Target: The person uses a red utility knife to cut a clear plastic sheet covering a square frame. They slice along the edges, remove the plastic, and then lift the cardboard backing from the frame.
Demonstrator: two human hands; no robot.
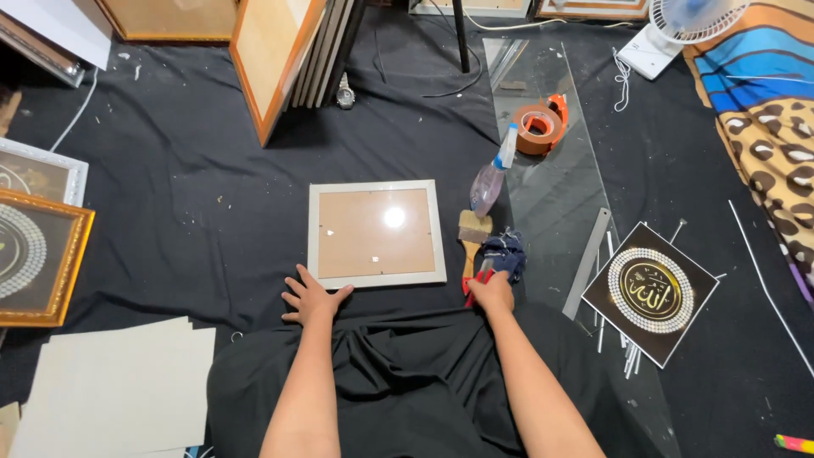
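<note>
Left hand [312, 298] fingers splayed by frame [376, 233]; right hand [492, 293] grips red-handled tool [473, 284]

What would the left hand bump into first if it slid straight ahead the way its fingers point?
Probably the white picture frame: the left hand lies flat on the black cloth just short of its near-left corner, fingers pointing toward it.
</note>
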